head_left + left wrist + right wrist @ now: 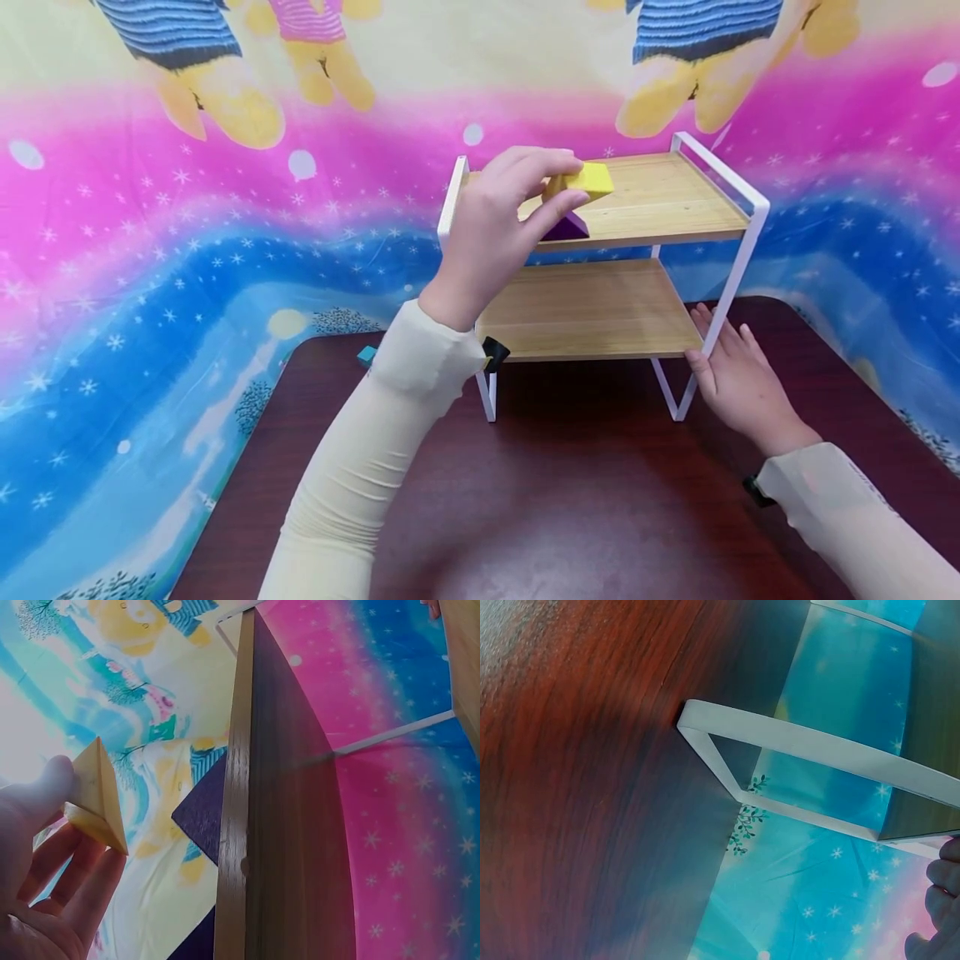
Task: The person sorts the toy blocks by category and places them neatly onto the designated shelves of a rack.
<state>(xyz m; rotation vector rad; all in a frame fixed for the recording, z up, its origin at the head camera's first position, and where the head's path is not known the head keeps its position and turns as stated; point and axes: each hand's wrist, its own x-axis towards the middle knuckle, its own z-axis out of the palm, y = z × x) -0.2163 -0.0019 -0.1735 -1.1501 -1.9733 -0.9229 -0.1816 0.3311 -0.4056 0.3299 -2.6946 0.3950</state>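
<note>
Left hand (495, 208), fingers tight on a yellow block (592, 179) above a purple block (566, 228); right hand (741, 382), fingers straight, by the shelf (660, 196)!

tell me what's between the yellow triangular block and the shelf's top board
A purple triangular block sits on the top board, with a gap between it and the yellow triangular block; the left wrist view shows this.
</note>
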